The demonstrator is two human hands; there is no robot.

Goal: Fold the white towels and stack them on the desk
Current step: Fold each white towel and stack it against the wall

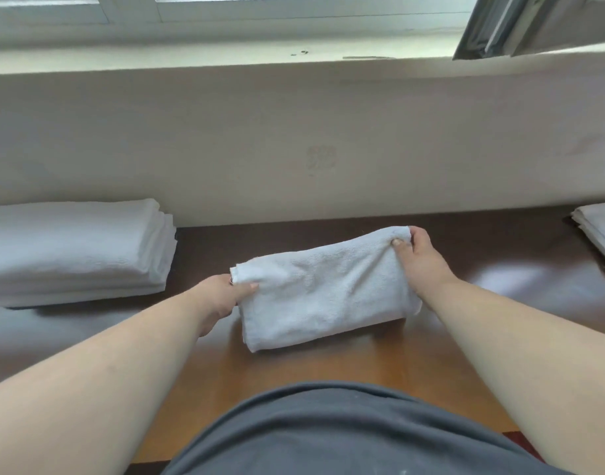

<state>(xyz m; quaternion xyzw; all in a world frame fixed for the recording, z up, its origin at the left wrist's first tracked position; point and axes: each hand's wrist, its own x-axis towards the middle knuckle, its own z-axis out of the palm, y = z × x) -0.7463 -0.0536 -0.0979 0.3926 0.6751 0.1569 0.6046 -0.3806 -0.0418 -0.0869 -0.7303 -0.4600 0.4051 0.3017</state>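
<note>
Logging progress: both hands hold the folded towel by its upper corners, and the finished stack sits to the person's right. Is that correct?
Not quite. In the head view the hands, left and right, do hold the towel, but the finished stack sits to the person's left.

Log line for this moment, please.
step: folding | left hand: pinching white towel corner | right hand: pinching opposite corner | folded stack: desk left
</note>
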